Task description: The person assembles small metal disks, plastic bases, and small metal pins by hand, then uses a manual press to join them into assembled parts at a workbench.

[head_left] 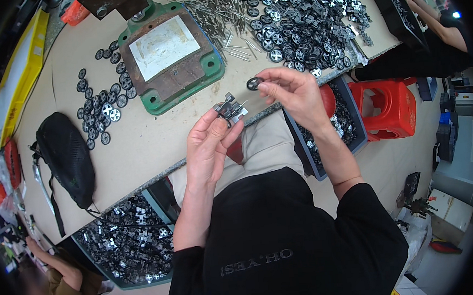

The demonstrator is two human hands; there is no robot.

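Note:
My left hand [209, 144] grips a small black and silver toy car chassis [230, 109] between thumb and fingers, above the table's front edge. A thin metal axle [245, 102] sticks out of the chassis on the right. Close by on the right, my right hand [293, 91] pinches a small black toy wheel [254, 84] between thumb and fingertips. The wheel is apart from the axle. Behind my hands stands a green press base [159, 101] with a pale plate [165, 47] on top.
Loose wheels [102, 110] lie left of the press. Metal axles [221, 11] and a heap of wheels and chassis [305, 27] cover the back right. Bins of parts [125, 240] [356, 139] flank my lap. A black pouch [67, 159], a red stool [384, 109] and two co-workers are nearby.

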